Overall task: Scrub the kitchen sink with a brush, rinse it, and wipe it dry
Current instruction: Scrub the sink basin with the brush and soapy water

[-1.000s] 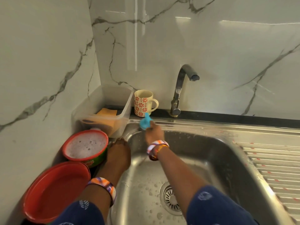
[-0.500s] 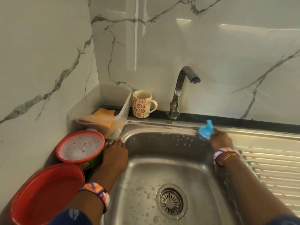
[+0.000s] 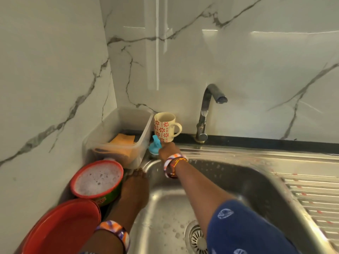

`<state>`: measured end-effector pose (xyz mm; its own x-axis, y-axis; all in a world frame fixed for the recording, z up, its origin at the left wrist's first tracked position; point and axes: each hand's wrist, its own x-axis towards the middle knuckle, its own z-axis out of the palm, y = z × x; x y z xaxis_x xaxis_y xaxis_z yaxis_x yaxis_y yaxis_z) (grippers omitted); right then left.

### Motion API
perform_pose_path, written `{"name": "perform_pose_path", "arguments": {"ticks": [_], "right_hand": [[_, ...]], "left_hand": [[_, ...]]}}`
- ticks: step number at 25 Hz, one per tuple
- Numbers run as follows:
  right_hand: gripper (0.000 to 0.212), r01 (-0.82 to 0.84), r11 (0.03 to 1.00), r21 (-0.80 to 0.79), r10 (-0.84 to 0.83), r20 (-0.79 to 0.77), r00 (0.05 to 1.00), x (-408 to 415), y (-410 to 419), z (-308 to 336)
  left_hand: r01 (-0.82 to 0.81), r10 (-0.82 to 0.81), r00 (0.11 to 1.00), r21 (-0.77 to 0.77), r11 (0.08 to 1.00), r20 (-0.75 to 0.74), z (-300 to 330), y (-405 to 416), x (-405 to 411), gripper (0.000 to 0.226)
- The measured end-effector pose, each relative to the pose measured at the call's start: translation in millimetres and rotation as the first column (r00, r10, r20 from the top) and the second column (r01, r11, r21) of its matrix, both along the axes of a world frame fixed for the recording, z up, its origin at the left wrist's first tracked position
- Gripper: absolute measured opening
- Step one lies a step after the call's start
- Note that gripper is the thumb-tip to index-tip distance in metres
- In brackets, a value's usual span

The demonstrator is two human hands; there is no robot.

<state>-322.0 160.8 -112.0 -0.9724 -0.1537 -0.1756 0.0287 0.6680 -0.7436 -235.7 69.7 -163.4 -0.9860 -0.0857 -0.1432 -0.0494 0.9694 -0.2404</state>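
Blue brush (image 3: 154, 147) gripped by right hand (image 3: 169, 150) at sink (image 3: 229, 156) corner; left hand (image 3: 136, 187) rests flat on rim.

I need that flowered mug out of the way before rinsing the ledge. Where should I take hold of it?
Grip the flowered mug by its handle, which sticks out to the right toward the faucet. Come from the right: the plastic tub stands close on its left and the right hand with the blue brush is just in front.

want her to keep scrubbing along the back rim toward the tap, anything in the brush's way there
Nothing visible lies on the rim between the brush in the right hand and the tap. The mug stands just behind the brush on the dark ledge, off the steel.
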Motion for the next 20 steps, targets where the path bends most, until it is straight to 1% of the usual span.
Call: {"name": "perform_pose_path", "arguments": {"ticks": [1,3,5,7,8,9,11,13,14,16,18,20], "right_hand": [[0.038,0.001,1.0,0.027,-0.001,0.001,1.0,-5.1,16.2,-0.9],[0.037,0.073,0.996,0.051,-0.073,-0.007,0.997,-5.3,64.6,-0.9],[0.037,0.169,0.978,0.123,-0.161,-0.07,0.984,0.1,115.3,-2.6],[0.037,0.241,0.956,0.169,-0.222,-0.12,0.967,6.6,143.0,-2.7],[0.037,0.253,0.958,0.133,-0.241,-0.104,0.965,5.1,142.3,-3.3],[0.037,0.249,0.967,0.056,-0.245,-0.072,0.967,0.4,131.6,-3.0],[0.04,0.15,0.986,-0.077,-0.15,0.006,0.989,-7.0,88.2,-6.6],[0.041,0.031,0.991,-0.128,-0.028,0.024,0.999,-8.7,39.3,-10.1],[0.04,-0.002,0.991,-0.135,0.005,0.023,1.0,-8.3,19.1,-7.3],[0.038,-0.034,0.997,-0.063,0.035,0.013,0.999,-12.1,0.4,2.6],[0.038,-0.051,0.998,-0.022,0.052,0.012,0.999,-20.8,3.1,4.5],[0.039,-0.023,1.0,0.013,0.023,-0.014,1.0,-24.2,10.5,3.2]], "left_hand": [[0.001,-0.001,1.0,-0.001,1.0,-0.002,1.7,-0.6,-0.3,0.054],[0.0,0.0,1.0,0.008,1.0,-0.001,3.3,-1.3,0.1,0.056],[0.01,-0.01,1.0,0.014,1.0,0.014,2.6,-0.8,0.8,0.058],[0.016,-0.017,1.0,0.021,1.0,0.02,2.8,-1.3,-0.2,0.059],[0.017,-0.018,1.0,0.035,0.999,0.021,3.8,-1.6,-1.0,0.059],[0.02,-0.021,1.0,0.047,0.999,0.017,5.0,-2.0,-2.0,0.058],[0.022,-0.024,1.0,0.068,0.997,0.015,5.6,-2.9,-3.3,0.058],[0.016,-0.018,0.999,0.084,0.996,0.026,4.3,-4.4,-1.9,0.057],[0.015,-0.017,0.999,0.084,0.996,0.028,3.4,-4.9,-1.1,0.056],[0.02,-0.022,0.999,0.083,0.996,0.029,2.4,-6.5,-0.3,0.056],[0.029,-0.032,0.999,0.083,0.996,0.041,2.2,-6.4,-0.8,0.057],[0.02,-0.023,0.999,0.059,0.998,0.044,0.2,-4.7,-1.8,0.058]]}}
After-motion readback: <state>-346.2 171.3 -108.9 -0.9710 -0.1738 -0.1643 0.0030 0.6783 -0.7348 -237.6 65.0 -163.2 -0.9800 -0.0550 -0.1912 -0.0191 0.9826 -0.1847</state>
